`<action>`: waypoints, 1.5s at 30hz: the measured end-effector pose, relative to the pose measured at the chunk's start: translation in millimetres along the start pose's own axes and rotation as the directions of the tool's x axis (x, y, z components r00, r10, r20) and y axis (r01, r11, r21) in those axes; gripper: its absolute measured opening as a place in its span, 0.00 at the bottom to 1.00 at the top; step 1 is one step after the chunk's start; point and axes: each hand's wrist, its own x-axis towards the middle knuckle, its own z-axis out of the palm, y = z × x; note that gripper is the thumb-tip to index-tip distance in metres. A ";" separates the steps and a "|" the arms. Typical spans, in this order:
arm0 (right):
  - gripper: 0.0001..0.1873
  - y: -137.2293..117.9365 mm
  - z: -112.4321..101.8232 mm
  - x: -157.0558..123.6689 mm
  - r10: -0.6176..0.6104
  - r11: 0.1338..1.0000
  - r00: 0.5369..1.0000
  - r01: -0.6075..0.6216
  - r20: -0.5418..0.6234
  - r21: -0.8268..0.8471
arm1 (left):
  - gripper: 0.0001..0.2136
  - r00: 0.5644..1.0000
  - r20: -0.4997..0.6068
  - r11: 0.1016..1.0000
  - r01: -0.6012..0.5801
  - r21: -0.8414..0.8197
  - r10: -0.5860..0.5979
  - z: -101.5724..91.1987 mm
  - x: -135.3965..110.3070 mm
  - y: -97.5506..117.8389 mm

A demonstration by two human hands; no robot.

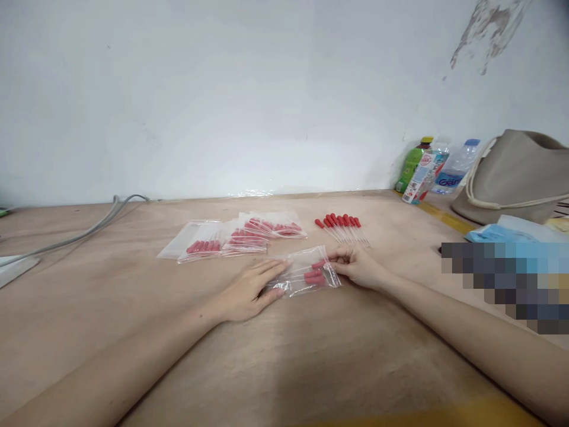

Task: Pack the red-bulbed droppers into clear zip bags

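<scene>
My left hand (253,290) lies flat with its fingers loosely spread and the thumb apart, pressing the left end of a clear zip bag (296,289) onto the counter (311,356) in front of me. My right hand (358,267) has its thumb and forefinger narrowed together at the bag's right edge; whether they pinch only film or a bulb too, I can't tell. To handle this end well, I'd judge it best to keep the left palm light but steady so the bag doesn't skid, work the right edge evenly, and avoid bending the slim stems. The bag is thin and glossy, creased at its right end. Inside, at least three droppers (315,280) lie with their bulbs toward my right hand, pinkish red through the plastic, their stems faint and running left, one bulb a little apart from the others. Just beyond my right hand, loose droppers (340,219) fan out, bulbs away from me, bright red. Farther to the left, filled bags (242,234) overlap. At the right, near the wall (222,101), stand drink bottles (415,166) and a taupe bucket bag (511,172).
</scene>
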 end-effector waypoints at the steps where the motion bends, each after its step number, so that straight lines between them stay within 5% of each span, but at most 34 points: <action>1: 0.19 -0.7 2.9 0.2 -0.012 1.000 1.000 0.012 -0.005 0.006 | 0.22 1.000 -0.001 1.000 -0.001 0.000 0.001 0.3 -0.1 -0.4; 9: 0.16 1.2 8.0 1.9 0.020 0.999 1.000 -0.020 0.005 0.044 | 0.22 1.000 0.015 1.000 0.012 0.012 -0.012 1.3 -0.1 -0.7; 14: 0.11 5.9 -3.6 13.1 -0.086 0.972 0.976 0.038 -0.202 -0.230 | 0.20 0.999 0.030 1.000 0.018 0.024 -0.018 2.2 0.6 -2.1; 16: 0.08 3.8 -9.9 22.2 -0.229 0.871 0.930 0.063 -0.289 -0.487 | 0.20 0.999 0.036 0.999 0.025 0.026 -0.026 2.7 0.9 -2.6; 19: 0.09 -3.9 -16.3 40.7 -0.348 0.628 0.859 -0.085 -0.377 -0.773 | 0.20 0.998 0.046 0.999 0.040 0.027 -0.041 3.4 1.2 -2.5; 23: 0.17 -11.9 -14.1 69.2 -0.265 0.429 0.847 -0.324 -0.460 -0.843 | 0.20 0.998 0.052 0.999 0.043 0.022 -0.044 3.6 0.9 -1.7; 27: 0.20 -10.6 -5.4 87.2 -0.197 0.363 0.834 -0.427 -0.516 -0.828 | 0.20 0.998 0.045 0.998 0.043 0.036 -0.045 3.5 0.6 -1.3; 32: 0.19 -10.0 1.4 86.6 -0.208 0.404 0.822 -0.421 -0.530 -0.812 | 0.20 0.998 0.045 0.998 0.031 0.061 -0.034 3.9 0.1 -2.1; 36: 0.17 -17.9 -10.6 79.7 -0.272 0.581 0.731 -0.394 -0.626 -0.712 | 0.20 0.998 0.047 0.998 0.026 0.062 -0.029 3.1 -0.2 -2.5; 40: 0.17 -17.7 -32.9 67.9 -0.310 0.880 0.642 -0.085 -0.701 -0.467 | 0.20 0.999 0.047 0.998 0.025 0.064 -0.028 2.4 0.0 -2.2; 42: 0.17 -11.5 -39.1 56.1 -0.302 0.946 0.642 0.113 -0.705 -0.303 | 0.20 0.998 0.051 0.997 0.031 0.065 -0.034 2.5 0.1 -1.9; 45: 0.23 -0.3 -37.4 33.1 -0.192 0.978 0.688 0.196 -0.700 -0.075 | 0.20 0.997 0.058 0.997 0.041 0.068 -0.045 2.7 0.3 -1.5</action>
